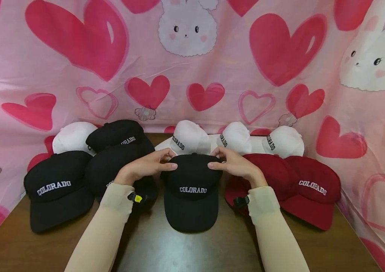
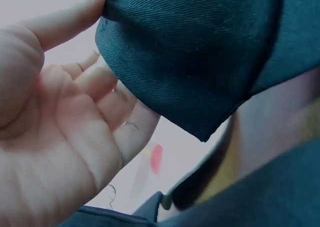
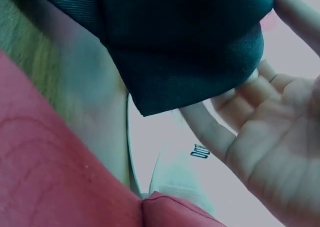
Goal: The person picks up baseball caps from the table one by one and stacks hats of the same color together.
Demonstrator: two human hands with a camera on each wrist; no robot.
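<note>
Both hands hold a black baseball cap (image 1: pixel 192 207) by the sides of its crown, in the middle of the head view. White COLORADO lettering crosses its front and the brim points toward me. My left hand (image 1: pixel 148 163) pinches the cap's left side, thumb in front and fingers behind; the left wrist view shows the thumb on the black cloth (image 2: pixel 185 52) and the fingers behind its edge. On the other side my right hand (image 1: pixel 234 163) does the same, and in the right wrist view its fingers (image 3: pixel 210 129) lie behind the cap's lower edge.
Black caps (image 1: pixel 56 173) sit at the left, with a white cap (image 1: pixel 73 138) behind them. Dark red caps (image 1: pixel 314 179) overlap at the right. White caps (image 1: pixel 192 136) line the back of the brown wooden table (image 1: pixel 185 253), before a pink heart-patterned cloth (image 1: pixel 165 68).
</note>
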